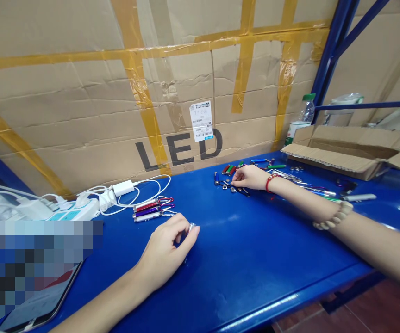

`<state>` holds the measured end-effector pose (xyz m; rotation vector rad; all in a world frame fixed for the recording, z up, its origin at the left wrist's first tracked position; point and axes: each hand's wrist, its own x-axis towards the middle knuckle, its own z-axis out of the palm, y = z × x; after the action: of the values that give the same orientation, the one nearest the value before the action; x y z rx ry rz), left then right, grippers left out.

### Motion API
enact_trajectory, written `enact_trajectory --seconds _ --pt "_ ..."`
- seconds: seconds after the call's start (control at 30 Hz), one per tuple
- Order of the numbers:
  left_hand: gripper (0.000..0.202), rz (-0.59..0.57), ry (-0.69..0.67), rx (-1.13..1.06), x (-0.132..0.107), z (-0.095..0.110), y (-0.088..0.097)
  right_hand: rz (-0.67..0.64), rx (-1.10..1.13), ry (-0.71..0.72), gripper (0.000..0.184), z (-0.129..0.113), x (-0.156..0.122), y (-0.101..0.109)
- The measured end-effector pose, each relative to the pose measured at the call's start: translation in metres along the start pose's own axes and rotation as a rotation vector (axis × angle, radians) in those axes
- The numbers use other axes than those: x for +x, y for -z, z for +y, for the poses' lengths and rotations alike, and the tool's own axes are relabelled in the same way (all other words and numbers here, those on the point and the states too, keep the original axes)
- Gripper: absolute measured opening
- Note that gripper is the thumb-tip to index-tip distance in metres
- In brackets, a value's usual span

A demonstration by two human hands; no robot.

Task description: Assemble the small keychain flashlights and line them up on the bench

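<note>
Near the front middle of the table, my left hand [168,245] is curled around a small silver cylinder [192,226], whose end shows between thumb and fingers. Further back, my right hand [250,177] reaches into a spread of small parts, its fingertips pinched together at the table; what they grip is too small to tell. Around those fingertips lie a blue tube [216,178] and short red and green tubes [230,169]. Just beyond my left hand, red, purple and white keychain flashlights [147,214] with clips lie side by side.
A white power strip [78,211] with tangled cables and a phone [43,296] occupy the left. An open cardboard box [346,148] and a green-capped bottle [302,118] stand at the back right. A large taped carton [172,92] walls off the back; a blue post [332,51] rises at right.
</note>
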<state>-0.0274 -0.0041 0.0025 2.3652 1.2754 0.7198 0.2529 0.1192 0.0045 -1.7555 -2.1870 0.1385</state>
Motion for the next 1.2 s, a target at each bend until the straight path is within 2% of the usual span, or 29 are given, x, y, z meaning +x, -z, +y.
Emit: enact_trajectory --seconds 0.23,0.47,0.57,1.0,1.2 --pt "0.038 -0.009 0.01 -0.01 0.0 0.0 0.0 0.032 0.0 0.013 0.011 0.0 -0.001 -0.001" --pt "0.038 -0.008 0.016 0.002 0.0 0.0 0.0 0.233 0.026 0.064 0.02 -0.007 -0.002 -0.002" --pt "0.038 -0.002 0.014 -0.001 0.0 0.0 -0.001 0.278 0.043 0.093 0.021 -0.007 0.0 -0.006" --pt "0.037 -0.019 0.018 -0.014 0.0 -0.002 0.0 0.176 0.05 0.133 0.01 -0.006 0.004 -0.011" --pt "0.037 -0.018 0.028 -0.005 0.0 -0.001 -0.001 0.135 0.087 0.168 0.017 -0.003 0.006 -0.016"
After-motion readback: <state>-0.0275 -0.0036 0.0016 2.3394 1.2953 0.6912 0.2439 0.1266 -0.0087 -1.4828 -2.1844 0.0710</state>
